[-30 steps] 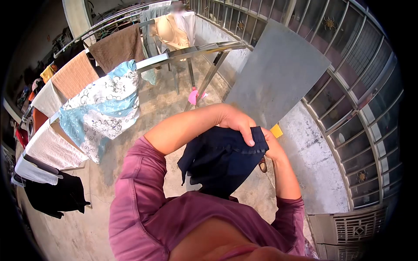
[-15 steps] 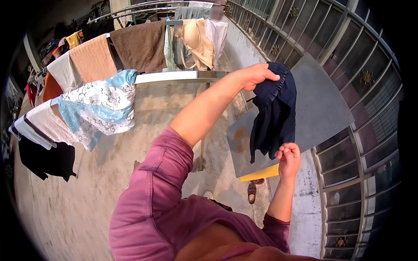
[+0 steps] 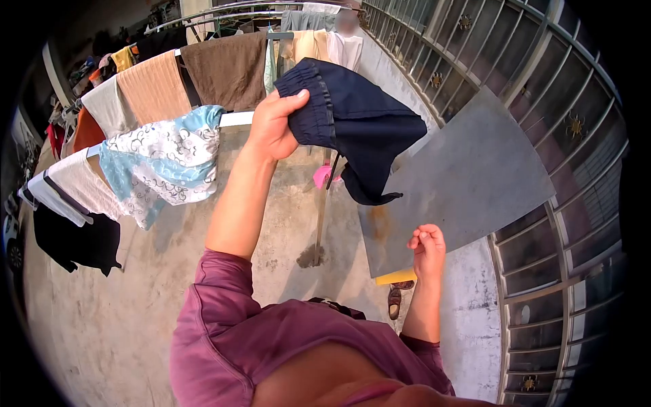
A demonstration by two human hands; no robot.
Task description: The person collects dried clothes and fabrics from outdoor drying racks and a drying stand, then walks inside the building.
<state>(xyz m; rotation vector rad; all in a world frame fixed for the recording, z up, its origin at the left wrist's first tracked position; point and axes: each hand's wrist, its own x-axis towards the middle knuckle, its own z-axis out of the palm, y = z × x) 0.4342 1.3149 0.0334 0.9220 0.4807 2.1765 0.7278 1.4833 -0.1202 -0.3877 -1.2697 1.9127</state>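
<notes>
Dark navy shorts [image 3: 369, 112] with a gathered elastic waistband stretch out to the right from my left hand [image 3: 277, 125]. That hand is closed on the waistband, thumb on the near side, and a dark cord dangles below it. The far end of the cloth swings free over a grey board [image 3: 461, 183]. Lower down, my right hand [image 3: 428, 245] is raised apart from the shorts, fingers curled in against the thumb, with nothing visible in them. A metal rail [image 3: 236, 119] runs behind my left hand.
On the rail hang a blue-and-white patterned cloth [image 3: 173, 163], pale towels and a black garment [image 3: 76, 237]. Brown and peach towels [image 3: 227, 71] hang farther back. Barred windows [image 3: 576, 129] line the right wall. Brown shoes [image 3: 395, 302] stand below the board's yellow edge.
My left hand has swung left and towards the rail, and the shorts now trail out to the right. My right hand has come away from the cloth and shifted slightly left.
</notes>
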